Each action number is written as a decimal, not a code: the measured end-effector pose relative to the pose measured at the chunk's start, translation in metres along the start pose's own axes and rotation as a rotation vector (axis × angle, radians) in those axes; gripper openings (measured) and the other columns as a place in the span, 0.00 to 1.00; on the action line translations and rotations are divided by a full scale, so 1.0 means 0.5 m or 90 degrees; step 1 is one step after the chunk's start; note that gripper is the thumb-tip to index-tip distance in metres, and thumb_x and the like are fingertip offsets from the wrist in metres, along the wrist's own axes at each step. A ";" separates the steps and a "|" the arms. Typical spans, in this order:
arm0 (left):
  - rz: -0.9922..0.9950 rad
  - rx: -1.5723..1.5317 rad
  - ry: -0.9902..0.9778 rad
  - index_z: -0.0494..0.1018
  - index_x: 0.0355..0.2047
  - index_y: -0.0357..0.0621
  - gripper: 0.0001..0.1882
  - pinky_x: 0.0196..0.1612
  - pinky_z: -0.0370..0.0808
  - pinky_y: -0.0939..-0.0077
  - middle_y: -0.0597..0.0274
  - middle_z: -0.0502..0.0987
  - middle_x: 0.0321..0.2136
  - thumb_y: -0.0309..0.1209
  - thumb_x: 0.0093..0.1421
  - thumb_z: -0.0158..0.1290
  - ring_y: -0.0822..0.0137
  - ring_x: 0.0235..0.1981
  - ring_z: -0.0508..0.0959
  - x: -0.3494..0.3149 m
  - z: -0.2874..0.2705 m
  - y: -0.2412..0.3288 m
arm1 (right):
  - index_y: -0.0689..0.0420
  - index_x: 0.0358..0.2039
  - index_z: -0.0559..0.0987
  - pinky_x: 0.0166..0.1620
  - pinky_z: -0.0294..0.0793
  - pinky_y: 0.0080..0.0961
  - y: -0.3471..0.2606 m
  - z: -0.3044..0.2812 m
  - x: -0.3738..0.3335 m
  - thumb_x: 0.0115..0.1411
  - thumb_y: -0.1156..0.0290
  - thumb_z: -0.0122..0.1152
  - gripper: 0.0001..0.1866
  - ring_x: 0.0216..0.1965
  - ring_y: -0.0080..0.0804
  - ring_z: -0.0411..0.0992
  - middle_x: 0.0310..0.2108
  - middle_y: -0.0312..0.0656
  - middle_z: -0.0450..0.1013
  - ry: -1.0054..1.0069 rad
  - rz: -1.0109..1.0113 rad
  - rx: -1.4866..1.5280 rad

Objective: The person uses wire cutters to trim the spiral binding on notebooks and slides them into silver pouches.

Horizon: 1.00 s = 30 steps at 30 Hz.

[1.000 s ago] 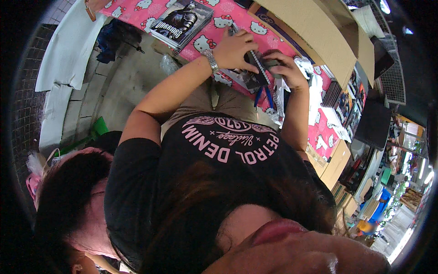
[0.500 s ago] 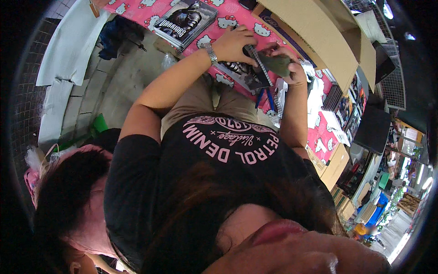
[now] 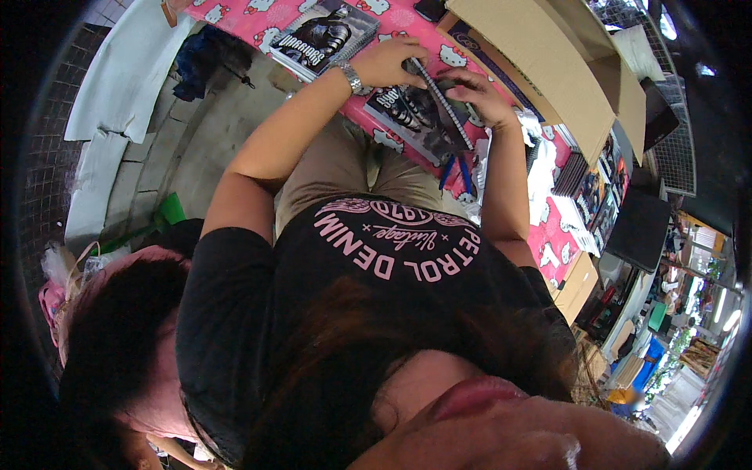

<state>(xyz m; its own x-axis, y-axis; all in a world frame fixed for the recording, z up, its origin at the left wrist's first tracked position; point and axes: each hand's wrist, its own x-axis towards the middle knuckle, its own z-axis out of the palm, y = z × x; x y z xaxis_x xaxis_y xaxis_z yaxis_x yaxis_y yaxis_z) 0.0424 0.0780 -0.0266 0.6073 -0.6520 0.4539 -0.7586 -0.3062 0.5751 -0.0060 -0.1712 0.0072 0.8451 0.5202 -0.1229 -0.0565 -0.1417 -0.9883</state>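
A spiral notebook (image 3: 413, 117) with a dark printed cover lies tilted on the pink patterned table cover, its coil binding along the right edge. My left hand (image 3: 392, 63), a metal-band watch at the wrist, has its thumb and fingers closed around the far end of the binding. Just right of the coil, my right hand (image 3: 483, 98) hovers with fingers apart and nothing visible in it. Blue-handled pliers (image 3: 457, 174) rest near the notebook's lower right corner. Beyond my left wrist sits another spiral notebook (image 3: 321, 37) with a similar cover, apparently on a stack.
A large open cardboard box (image 3: 540, 47) stands at the far right of the table. Crumpled white material (image 3: 539, 168) lies beside my right forearm, with more notebooks (image 3: 601, 200) farther right. A person in pink (image 3: 149, 345) is close by at the lower left.
The greenish-grey piece that was in my right hand is out of sight, and those fingers have spread. The notebook now lies flatter, with more of its cover showing.
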 end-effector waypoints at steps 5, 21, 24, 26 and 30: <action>-0.055 -0.078 -0.047 0.74 0.35 0.43 0.22 0.43 0.71 0.64 0.56 0.76 0.34 0.44 0.46 0.65 0.54 0.39 0.76 0.001 -0.012 0.002 | 0.62 0.48 0.76 0.55 0.64 0.27 -0.029 0.009 -0.002 0.49 0.66 0.62 0.24 0.51 0.33 0.68 0.46 0.43 0.72 -0.102 -0.082 0.208; -0.131 -0.158 -0.008 0.76 0.36 0.44 0.18 0.39 0.72 0.71 0.60 0.79 0.31 0.39 0.47 0.66 0.64 0.34 0.77 -0.004 0.007 0.011 | 0.62 0.44 0.78 0.51 0.67 0.25 0.040 -0.020 -0.018 0.52 0.66 0.64 0.20 0.47 0.29 0.70 0.43 0.40 0.74 0.165 0.101 -0.071; -0.193 -0.233 0.048 0.76 0.36 0.42 0.13 0.26 0.68 0.78 0.64 0.76 0.23 0.35 0.53 0.62 0.75 0.21 0.71 -0.019 0.007 0.017 | 0.61 0.40 0.81 0.50 0.69 0.26 0.080 -0.071 -0.134 0.50 0.62 0.66 0.20 0.44 0.31 0.73 0.41 0.42 0.77 0.485 0.101 -0.095; -0.235 -0.217 0.072 0.77 0.38 0.41 0.14 0.24 0.68 0.79 0.64 0.75 0.20 0.36 0.56 0.61 0.77 0.19 0.72 -0.019 0.013 0.037 | 0.56 0.37 0.84 0.48 0.72 0.29 0.191 -0.183 -0.284 0.47 0.53 0.68 0.22 0.39 0.38 0.77 0.39 0.49 0.79 0.772 0.225 -0.379; -0.148 -0.139 0.279 0.78 0.32 0.42 0.16 0.26 0.71 0.69 0.53 0.76 0.22 0.43 0.56 0.59 0.60 0.22 0.76 -0.054 0.070 0.037 | 0.56 0.54 0.73 0.57 0.61 0.50 0.310 -0.192 -0.456 0.44 0.36 0.64 0.44 0.57 0.58 0.62 0.54 0.61 0.65 0.852 0.419 -0.655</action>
<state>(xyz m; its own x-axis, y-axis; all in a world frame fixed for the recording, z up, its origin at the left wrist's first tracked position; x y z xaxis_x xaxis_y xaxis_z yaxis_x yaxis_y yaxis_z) 0.0037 0.0655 -0.0521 0.8301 -0.2201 0.5123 -0.5543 -0.2256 0.8012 -0.1562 -0.3927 -0.1091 0.6623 -0.7123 0.2323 -0.6457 -0.6999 -0.3052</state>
